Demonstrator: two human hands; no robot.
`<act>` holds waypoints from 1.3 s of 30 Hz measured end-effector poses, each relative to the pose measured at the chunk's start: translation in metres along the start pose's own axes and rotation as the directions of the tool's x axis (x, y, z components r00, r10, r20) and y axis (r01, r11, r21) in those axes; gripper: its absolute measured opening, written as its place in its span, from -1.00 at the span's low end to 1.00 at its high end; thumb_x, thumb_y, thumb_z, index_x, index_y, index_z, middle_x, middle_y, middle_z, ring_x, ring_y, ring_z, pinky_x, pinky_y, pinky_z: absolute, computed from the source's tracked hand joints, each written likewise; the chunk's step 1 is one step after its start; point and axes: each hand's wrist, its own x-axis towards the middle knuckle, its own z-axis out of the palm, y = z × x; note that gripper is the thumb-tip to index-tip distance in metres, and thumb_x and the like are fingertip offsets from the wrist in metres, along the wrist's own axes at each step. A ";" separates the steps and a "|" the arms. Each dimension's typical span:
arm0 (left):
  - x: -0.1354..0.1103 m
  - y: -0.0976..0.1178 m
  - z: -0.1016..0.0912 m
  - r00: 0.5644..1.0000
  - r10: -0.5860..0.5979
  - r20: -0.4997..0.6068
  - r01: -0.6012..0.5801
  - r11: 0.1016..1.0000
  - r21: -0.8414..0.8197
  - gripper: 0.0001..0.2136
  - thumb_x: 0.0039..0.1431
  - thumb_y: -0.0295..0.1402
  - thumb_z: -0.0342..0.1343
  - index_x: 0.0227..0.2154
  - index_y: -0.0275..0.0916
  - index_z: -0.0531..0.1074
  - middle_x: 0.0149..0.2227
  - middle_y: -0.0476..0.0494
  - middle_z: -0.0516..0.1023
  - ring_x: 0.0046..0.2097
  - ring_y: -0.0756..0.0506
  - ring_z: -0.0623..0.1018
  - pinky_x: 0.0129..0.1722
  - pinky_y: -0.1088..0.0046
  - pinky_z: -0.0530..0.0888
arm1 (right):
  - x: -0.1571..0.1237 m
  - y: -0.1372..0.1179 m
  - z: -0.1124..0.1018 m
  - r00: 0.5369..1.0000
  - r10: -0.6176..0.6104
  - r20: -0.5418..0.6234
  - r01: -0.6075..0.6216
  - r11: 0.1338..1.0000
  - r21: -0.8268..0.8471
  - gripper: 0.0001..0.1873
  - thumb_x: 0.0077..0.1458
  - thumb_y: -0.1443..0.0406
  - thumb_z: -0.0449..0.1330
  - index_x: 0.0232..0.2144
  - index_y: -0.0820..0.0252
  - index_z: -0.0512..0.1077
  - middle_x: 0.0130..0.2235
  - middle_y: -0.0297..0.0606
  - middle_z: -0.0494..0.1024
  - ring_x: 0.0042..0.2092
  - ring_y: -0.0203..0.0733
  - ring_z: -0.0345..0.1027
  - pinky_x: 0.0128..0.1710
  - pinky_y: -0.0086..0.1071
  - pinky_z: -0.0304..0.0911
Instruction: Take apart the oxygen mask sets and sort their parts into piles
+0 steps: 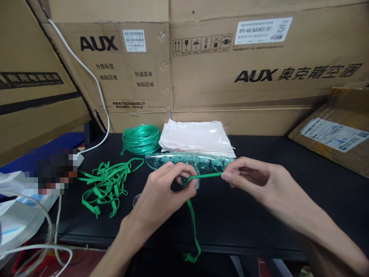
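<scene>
My left hand [170, 184] is closed in a pinch on a small translucent green plastic piece [184, 182], mostly hidden by the fingers. A flat green elastic strap [210, 175] meets that piece at the left fingertips. My right hand [256, 177] pinches the strap between thumb and fingers, and the stretch between both hands is taut. Below my left hand more strap hangs over the table's front edge, its end bunched. Just behind the hands lies a row of clear green-tinted plastic pieces [175, 157], nested together and partly covered by my fingers.
On the black table [259, 223], loose green elastic straps [106, 182] lie tangled at left. Behind them sits a coil of green tubing [141, 138], beside stacked white packets [196, 136]. Large cartons [201, 88] wall the back. A taped box [331, 127] stands right; white cables [95, 77] run left.
</scene>
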 end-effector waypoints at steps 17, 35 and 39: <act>0.001 0.010 -0.002 0.968 -0.240 0.071 0.250 0.900 -0.356 -0.52 0.27 -0.26 0.28 0.19 0.04 0.28 -0.18 0.12 0.59 -0.36 0.04 0.44 -0.28 0.53 0.40 | 0.002 0.008 0.034 1.000 -0.015 -0.005 0.016 0.898 0.440 -0.45 -0.05 0.19 0.51 -0.01 0.03 0.46 -0.13 -0.29 0.64 -0.11 -0.11 0.58 -0.11 -0.32 0.52; -0.029 0.037 0.048 0.782 -0.194 0.593 0.304 0.948 -0.091 -0.22 0.07 0.26 0.17 0.27 -0.09 0.37 -0.01 -0.21 0.58 0.13 -0.36 0.47 0.15 0.07 0.34 | -0.010 -0.028 0.017 0.780 -0.055 -0.623 0.462 0.722 0.514 -0.89 0.21 0.30 0.34 -0.32 0.05 0.45 -0.20 -0.37 0.61 -0.09 -0.22 0.56 0.05 -0.29 0.51; -0.030 0.047 0.060 0.771 -0.139 0.622 0.353 0.905 -0.236 -0.42 0.14 0.14 0.23 0.10 -0.11 0.52 -0.27 -0.06 0.60 -0.23 -0.14 0.55 -0.17 0.38 0.44 | -0.021 -0.033 0.030 0.854 -0.022 -0.520 0.373 0.721 0.584 -0.89 0.22 0.22 0.32 -0.20 0.03 0.49 -0.10 -0.31 0.63 0.01 -0.14 0.55 0.03 -0.28 0.53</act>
